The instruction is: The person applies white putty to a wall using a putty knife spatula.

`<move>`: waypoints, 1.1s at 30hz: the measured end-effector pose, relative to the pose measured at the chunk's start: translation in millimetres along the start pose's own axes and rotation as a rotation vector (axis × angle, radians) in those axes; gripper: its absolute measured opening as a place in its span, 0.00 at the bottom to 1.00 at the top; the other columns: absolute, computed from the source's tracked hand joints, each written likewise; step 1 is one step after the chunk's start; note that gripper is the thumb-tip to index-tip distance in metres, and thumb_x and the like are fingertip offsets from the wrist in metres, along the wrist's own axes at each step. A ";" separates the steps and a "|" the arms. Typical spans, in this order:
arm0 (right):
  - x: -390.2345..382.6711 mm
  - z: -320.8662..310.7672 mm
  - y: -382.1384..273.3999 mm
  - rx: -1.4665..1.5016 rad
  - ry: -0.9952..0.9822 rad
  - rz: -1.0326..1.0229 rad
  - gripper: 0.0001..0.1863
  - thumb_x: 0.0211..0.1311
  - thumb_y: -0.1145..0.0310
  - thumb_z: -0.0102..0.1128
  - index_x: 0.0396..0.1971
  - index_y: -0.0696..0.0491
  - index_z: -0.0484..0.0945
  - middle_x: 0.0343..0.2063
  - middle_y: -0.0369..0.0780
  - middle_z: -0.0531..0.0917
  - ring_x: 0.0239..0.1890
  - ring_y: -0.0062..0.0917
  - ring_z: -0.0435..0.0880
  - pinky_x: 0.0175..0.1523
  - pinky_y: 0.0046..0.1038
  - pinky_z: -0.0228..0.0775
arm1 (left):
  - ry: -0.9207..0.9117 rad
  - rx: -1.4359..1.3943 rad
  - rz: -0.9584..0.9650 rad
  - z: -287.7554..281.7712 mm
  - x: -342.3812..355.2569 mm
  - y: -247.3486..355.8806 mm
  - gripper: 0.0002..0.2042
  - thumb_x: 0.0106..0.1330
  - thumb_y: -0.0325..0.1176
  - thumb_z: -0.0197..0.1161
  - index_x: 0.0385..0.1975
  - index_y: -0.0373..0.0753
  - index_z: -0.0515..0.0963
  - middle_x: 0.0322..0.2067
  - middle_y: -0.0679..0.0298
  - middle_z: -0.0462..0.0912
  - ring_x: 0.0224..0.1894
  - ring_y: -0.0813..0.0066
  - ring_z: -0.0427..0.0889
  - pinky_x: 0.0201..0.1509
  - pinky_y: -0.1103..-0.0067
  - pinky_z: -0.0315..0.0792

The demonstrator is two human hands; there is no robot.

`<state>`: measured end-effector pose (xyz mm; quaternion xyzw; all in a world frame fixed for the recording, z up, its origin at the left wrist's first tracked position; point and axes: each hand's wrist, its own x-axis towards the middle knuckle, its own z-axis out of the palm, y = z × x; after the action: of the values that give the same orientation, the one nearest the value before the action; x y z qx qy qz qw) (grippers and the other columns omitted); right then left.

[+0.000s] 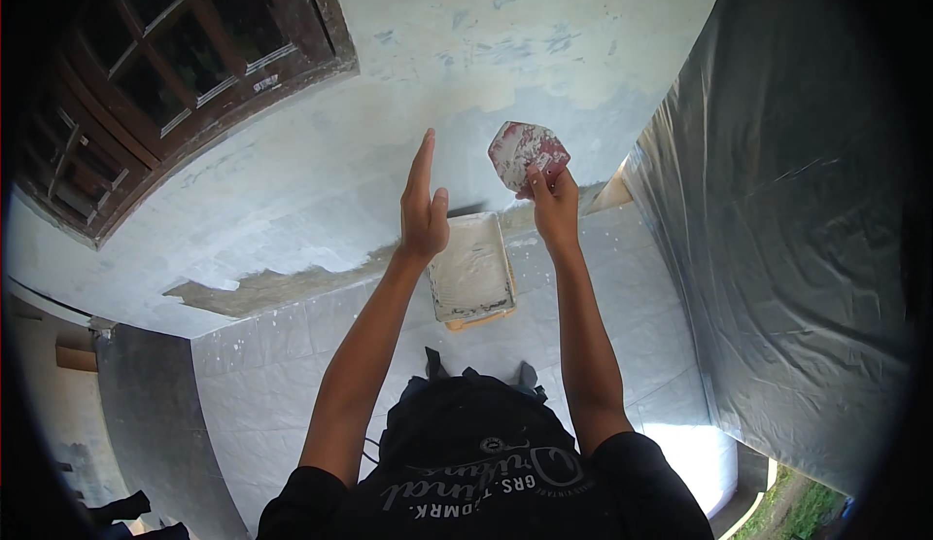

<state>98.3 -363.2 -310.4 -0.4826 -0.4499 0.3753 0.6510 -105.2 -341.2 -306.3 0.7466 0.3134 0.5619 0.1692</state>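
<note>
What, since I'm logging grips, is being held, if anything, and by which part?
The right hand holds a flat reddish, smeared plate by its lower edge, thumb on its face; the left hand holds nothing.

Bldg reno: patchy wall [466, 83], tarp [787, 239]

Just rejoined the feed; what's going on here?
A person's right hand holds a flat, many-sided, white-smeared reddish plate in front of a patchy white-and-grey wall. The left hand is raised, open and apparently empty. Below, a rectangular, whitish-smeared, yellow-edged tray sits on grey floor sheeting near the wall.
</note>
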 end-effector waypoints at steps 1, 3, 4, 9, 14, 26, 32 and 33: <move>-2.1 -0.4 6.5 -0.052 -0.017 0.030 0.15 0.71 0.66 0.58 0.47 0.64 0.75 0.38 0.41 0.83 0.37 0.20 0.83 0.40 0.26 0.79 | 0.012 -0.024 -0.014 0.2 -6.7 -5.9 0.35 0.60 0.29 0.42 0.71 0.25 0.54 0.71 0.42 0.58 0.75 0.49 0.55 0.78 0.63 0.48; -10.6 8.6 24.3 -0.076 0.036 -0.007 0.11 0.71 0.70 0.58 0.43 0.63 0.76 0.35 0.40 0.83 0.36 0.19 0.82 0.40 0.26 0.78 | 0.011 -0.054 -0.047 -3.8 -22.6 -19.8 0.35 0.58 0.30 0.41 0.71 0.25 0.55 0.71 0.43 0.58 0.75 0.51 0.55 0.78 0.62 0.47; -14.6 12.2 32.4 -0.082 0.044 0.014 0.11 0.71 0.70 0.58 0.43 0.63 0.76 0.35 0.40 0.83 0.36 0.19 0.82 0.40 0.26 0.78 | 0.008 -0.060 -0.054 -6.9 -28.7 -29.1 0.35 0.60 0.31 0.41 0.71 0.25 0.55 0.71 0.43 0.59 0.75 0.51 0.55 0.78 0.62 0.47; -42.4 14.8 81.1 -0.090 0.043 0.183 0.11 0.71 0.71 0.57 0.46 0.62 0.76 0.38 0.40 0.84 0.39 0.20 0.82 0.45 0.25 0.77 | -0.032 -0.080 -0.161 -8.5 -75.1 -72.6 0.34 0.62 0.35 0.40 0.71 0.26 0.55 0.71 0.43 0.59 0.75 0.51 0.56 0.78 0.62 0.48; -63.3 -8.7 161.0 -0.277 0.032 0.282 0.14 0.66 0.71 0.63 0.46 0.64 0.76 0.38 0.46 0.86 0.40 0.26 0.85 0.47 0.29 0.75 | -0.067 -0.071 -0.275 8.7 -125.5 -103.6 0.34 0.64 0.35 0.40 0.70 0.24 0.55 0.71 0.41 0.59 0.74 0.47 0.57 0.77 0.63 0.50; -111.8 -48.4 375.9 -0.714 -0.132 0.482 0.16 0.61 0.72 0.64 0.46 0.62 0.74 0.36 0.52 0.84 0.39 0.43 0.85 0.46 0.36 0.75 | -0.101 -0.054 -0.528 65.7 -256.2 -187.6 0.33 0.63 0.32 0.42 0.71 0.26 0.55 0.70 0.42 0.60 0.74 0.48 0.58 0.77 0.63 0.50; -121.6 -63.5 449.4 -0.763 -0.152 0.489 0.13 0.61 0.73 0.60 0.42 0.64 0.71 0.31 0.59 0.83 0.38 0.55 0.84 0.44 0.47 0.75 | -0.146 -0.059 -0.629 121.7 -320.8 -222.8 0.31 0.68 0.36 0.41 0.71 0.26 0.55 0.70 0.42 0.60 0.73 0.47 0.58 0.76 0.63 0.51; -123.7 -64.5 458.1 -0.766 -0.154 0.497 0.13 0.61 0.73 0.60 0.42 0.64 0.71 0.31 0.59 0.83 0.38 0.55 0.84 0.44 0.47 0.75 | -0.148 -0.061 -0.637 128.7 -326.4 -224.7 0.31 0.68 0.36 0.41 0.71 0.26 0.55 0.70 0.42 0.60 0.73 0.47 0.58 0.76 0.63 0.51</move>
<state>95.7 -380.4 -788.9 -0.7522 -0.4739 0.3616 0.2809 -102.2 -375.5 -721.5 0.6445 0.5012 0.4338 0.3811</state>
